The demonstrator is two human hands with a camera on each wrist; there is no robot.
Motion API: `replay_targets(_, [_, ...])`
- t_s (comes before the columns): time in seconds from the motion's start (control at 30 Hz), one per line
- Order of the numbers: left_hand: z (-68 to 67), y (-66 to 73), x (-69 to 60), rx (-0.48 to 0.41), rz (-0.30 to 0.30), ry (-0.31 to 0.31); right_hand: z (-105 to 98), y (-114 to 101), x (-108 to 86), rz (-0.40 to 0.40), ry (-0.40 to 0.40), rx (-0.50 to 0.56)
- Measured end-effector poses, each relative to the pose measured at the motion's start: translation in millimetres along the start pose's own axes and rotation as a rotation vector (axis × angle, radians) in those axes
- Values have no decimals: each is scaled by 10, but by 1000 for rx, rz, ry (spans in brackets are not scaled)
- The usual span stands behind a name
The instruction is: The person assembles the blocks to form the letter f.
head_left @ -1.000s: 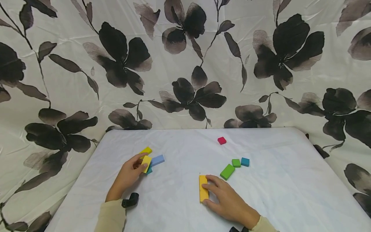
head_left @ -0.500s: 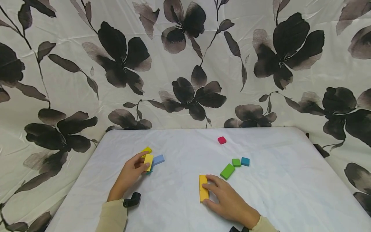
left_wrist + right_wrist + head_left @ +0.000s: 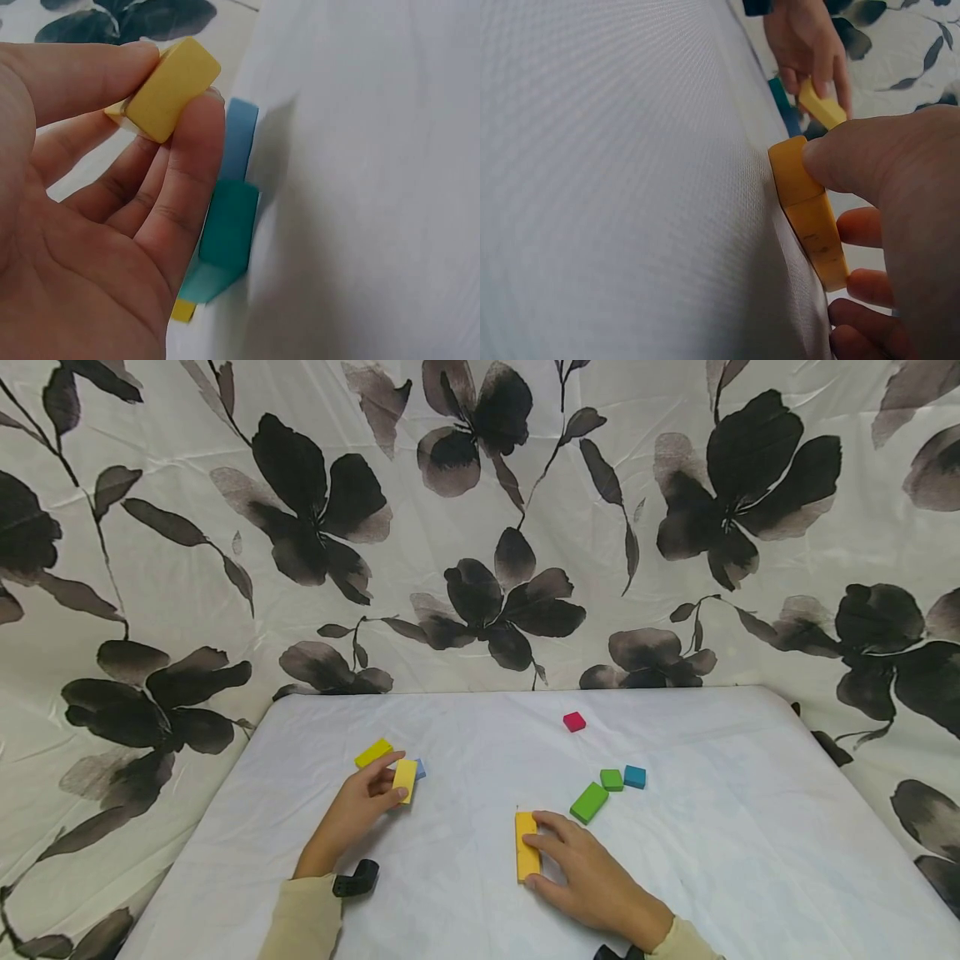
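Note:
My left hand (image 3: 352, 814) pinches a pale yellow block (image 3: 405, 781) between thumb and fingers, lifted off the table. Beneath and behind that hand lie a brighter yellow block (image 3: 373, 753) and a light blue block (image 3: 421, 768), partly hidden in the head view. A teal block (image 3: 227, 225) beside the blue one shows in the left wrist view; the hand covers it from above. With thumb and fingertips, my right hand (image 3: 585, 881) holds an orange-yellow piece (image 3: 527, 847) on the table. A seam crosses it in the right wrist view, like two blocks end to end.
Right of centre, a long green block (image 3: 589, 803), a small green block (image 3: 611, 780) and a blue block (image 3: 634, 777) sit close together. A red block (image 3: 574, 722) lies near the back edge of the white-covered table (image 3: 465, 743). Flowered cloth (image 3: 480, 527) hangs behind.
My left hand has moved to the right with the pale yellow block, uncovering more of the brighter yellow block and covering the teal and most of the blue one. My right hand stays put.

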State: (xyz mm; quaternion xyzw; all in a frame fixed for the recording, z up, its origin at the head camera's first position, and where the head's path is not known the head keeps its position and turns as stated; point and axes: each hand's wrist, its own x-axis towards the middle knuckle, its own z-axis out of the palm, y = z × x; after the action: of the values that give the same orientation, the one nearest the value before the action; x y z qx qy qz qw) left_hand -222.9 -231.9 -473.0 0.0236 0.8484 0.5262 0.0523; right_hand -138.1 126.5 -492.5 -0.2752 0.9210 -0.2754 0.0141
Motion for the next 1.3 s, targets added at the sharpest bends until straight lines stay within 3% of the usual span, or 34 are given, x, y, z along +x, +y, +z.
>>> replay_targets(0.43, [212,73,4,-27,3,-82,-18,-13,-6,-1,-2,-1])
replay_targets(1.07, [468,170,-15,-31,81,-137,-21,-14,-11,-7,5,-5])
replay_targets(1.3, [556,192,22,-16,62,-124,-39,-25,-1,1,-6,-3])
